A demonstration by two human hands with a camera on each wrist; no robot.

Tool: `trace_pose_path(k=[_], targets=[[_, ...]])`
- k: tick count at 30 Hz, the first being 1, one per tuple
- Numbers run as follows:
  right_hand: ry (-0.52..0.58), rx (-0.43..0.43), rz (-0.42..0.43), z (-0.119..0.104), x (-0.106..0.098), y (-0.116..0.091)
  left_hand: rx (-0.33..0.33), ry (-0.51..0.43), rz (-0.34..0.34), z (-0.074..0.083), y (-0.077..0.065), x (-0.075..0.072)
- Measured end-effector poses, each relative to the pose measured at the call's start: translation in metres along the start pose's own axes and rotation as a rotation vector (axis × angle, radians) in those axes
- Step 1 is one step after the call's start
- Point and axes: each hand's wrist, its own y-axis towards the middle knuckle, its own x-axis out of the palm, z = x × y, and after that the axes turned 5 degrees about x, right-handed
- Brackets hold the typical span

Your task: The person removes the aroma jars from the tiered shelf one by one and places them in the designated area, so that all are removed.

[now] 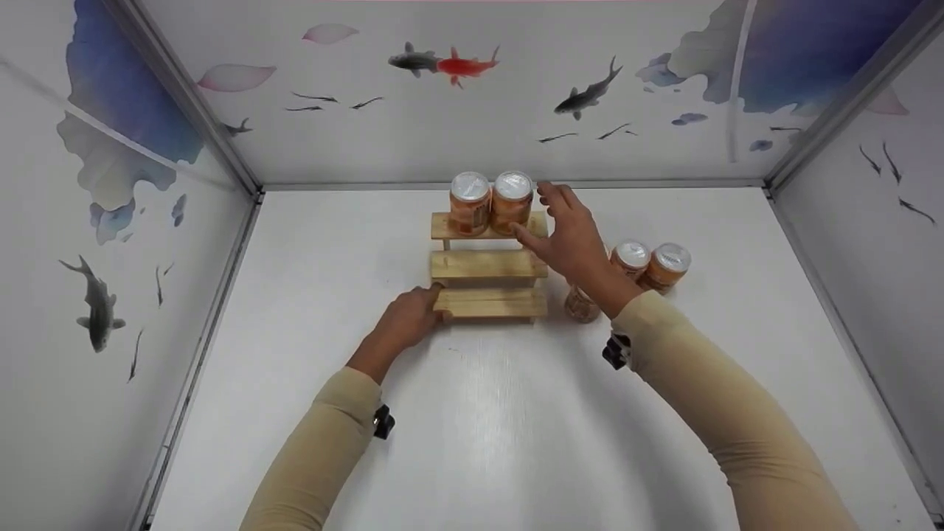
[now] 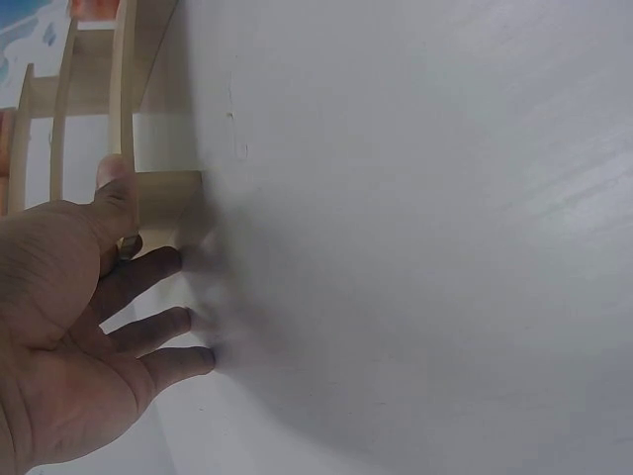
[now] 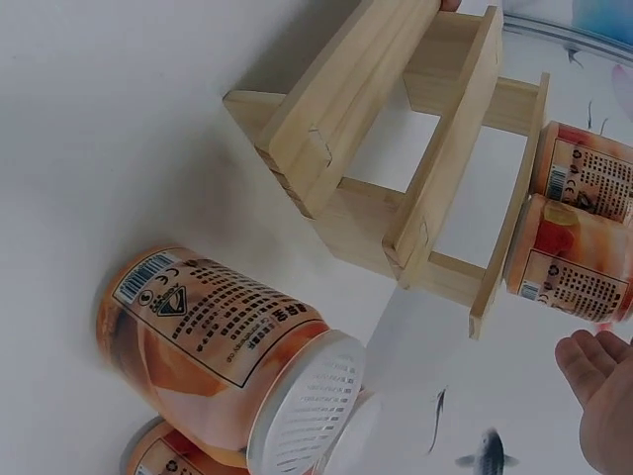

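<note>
A three-step wooden rack (image 1: 490,264) stands on the white table. Two orange-labelled jars (image 1: 470,206) with silvery white lids stand side by side on its top step. My left hand (image 1: 410,317) grips the left end of the lowest step, thumb on the board and index finger curled beneath it, as the left wrist view shows. Beside the right-hand jar (image 1: 511,198) is my right hand (image 1: 571,234), its thumb and fingers spread apart. The right wrist view shows those fingertips (image 3: 584,361) just off the jar's side, with nothing held.
To the right of the rack, several more jars (image 1: 665,267) stand on the table (image 1: 472,428), partly hidden behind my right forearm. One jar (image 3: 213,341) is close by the rack's lowest step. White panels (image 1: 472,140) painted with fish enclose the back and sides.
</note>
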Motion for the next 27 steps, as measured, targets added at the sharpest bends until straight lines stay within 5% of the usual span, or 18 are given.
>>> trace_pose_path(k=[27], targets=[[-0.031,0.093,-0.013,-0.013,0.016,0.025,0.008,-0.032,0.007,-0.001,0.001,0.000]])
